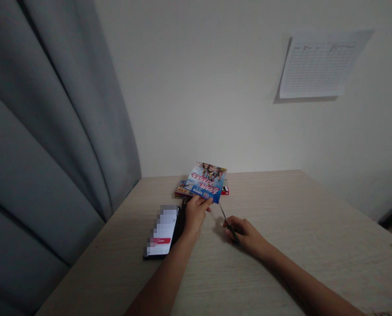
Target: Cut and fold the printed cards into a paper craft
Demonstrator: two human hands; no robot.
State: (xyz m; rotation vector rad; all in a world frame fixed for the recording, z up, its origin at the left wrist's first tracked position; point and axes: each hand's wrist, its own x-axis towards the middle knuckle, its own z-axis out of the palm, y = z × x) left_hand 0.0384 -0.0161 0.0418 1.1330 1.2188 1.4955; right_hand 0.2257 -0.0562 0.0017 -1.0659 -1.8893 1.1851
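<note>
My left hand (195,213) pinches the near edge of a colourful printed leaflet (206,181) and holds it tilted up above the wooden table (297,228). My right hand (245,235) rests on the table just to the right, closed round the dark handles of a pair of scissors (227,221). The thin blades point up and left toward the leaflet's lower right corner. A small stack of similar printed sheets (182,189) lies flat behind the held leaflet.
A phone (162,231) with a lit screen lies on the table left of my left forearm. A small red object (225,190) sits behind the leaflet. Grey curtains (51,131) hang at the left. A printed sheet (321,63) is stuck on the white wall.
</note>
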